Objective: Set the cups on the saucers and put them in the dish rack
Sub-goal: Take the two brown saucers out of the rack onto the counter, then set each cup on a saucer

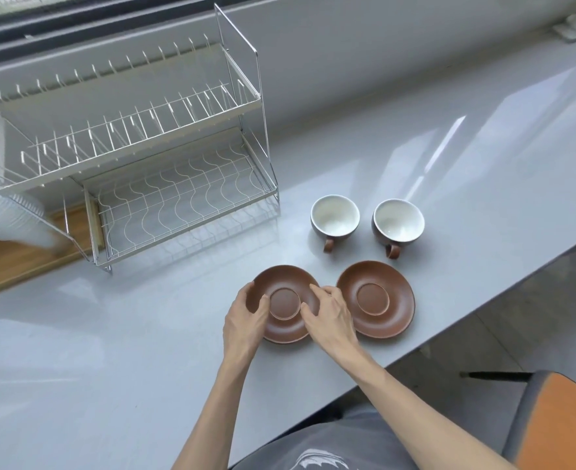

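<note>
Grey counter [449, 164]: left saucer [285, 305] gripped at both rims between left hand [246, 320] and right hand [330, 317], fingers curled loosely; underside contact hidden.

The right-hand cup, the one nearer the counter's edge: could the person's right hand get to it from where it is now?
Probably yes. The right hand rests on the left saucer, and the right cup stands upright just beyond the right saucer, with only that low saucer between them.
</note>
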{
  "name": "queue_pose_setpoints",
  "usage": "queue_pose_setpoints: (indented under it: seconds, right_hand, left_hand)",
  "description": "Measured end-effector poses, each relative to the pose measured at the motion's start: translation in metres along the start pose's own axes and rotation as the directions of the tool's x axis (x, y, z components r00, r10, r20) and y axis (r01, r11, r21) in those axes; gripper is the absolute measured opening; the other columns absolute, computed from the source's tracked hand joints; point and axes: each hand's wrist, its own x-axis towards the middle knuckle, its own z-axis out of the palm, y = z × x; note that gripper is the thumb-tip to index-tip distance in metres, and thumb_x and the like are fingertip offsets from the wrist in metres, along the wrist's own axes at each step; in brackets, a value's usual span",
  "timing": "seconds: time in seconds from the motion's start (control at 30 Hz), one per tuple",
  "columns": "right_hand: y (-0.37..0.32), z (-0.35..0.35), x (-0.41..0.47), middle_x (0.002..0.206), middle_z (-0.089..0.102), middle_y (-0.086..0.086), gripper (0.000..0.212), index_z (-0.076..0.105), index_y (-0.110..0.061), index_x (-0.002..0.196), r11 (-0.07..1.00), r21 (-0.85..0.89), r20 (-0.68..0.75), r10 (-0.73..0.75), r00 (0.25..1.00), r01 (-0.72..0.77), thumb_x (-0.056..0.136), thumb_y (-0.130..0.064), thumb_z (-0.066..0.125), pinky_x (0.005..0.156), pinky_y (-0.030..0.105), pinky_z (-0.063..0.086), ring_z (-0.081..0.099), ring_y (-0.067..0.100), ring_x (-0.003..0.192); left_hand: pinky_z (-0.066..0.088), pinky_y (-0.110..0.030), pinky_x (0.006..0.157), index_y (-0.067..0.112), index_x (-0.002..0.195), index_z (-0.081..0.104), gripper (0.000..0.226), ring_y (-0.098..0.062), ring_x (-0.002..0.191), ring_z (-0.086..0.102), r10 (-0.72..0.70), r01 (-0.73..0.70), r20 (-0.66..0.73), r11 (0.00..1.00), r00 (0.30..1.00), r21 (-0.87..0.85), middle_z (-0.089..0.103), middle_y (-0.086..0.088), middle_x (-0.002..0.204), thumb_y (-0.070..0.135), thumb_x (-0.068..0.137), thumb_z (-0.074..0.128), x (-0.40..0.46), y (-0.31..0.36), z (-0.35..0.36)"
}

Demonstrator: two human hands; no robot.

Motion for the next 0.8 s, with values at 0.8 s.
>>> queue_pose_setpoints:
  seconds: [0.8]
  right_hand:
    - [-0.008, -0.049, 0.016, 0.12, 0.067, 0.009, 0.036, 0.059, -0.016, 0.124, 0.932, -0.343, -0.068, -0.152, 0.986, 0.12, 0.096, -0.035, 0.046, 0.083, 0.042, 0.05, 0.063, 0.036, 0.109]
  left_hand:
    - [0.045, -0.042, 0.094, 0.028, 0.143, 0.045, 0.052, -0.029, 0.125, 0.053, 0.244, -0.408, 0.327, 0.56, 0.913, 0.721, 0.054, -0.002, 0.143, 0.049, 0.095, 0.041, 0.018, 0.065, 0.018]
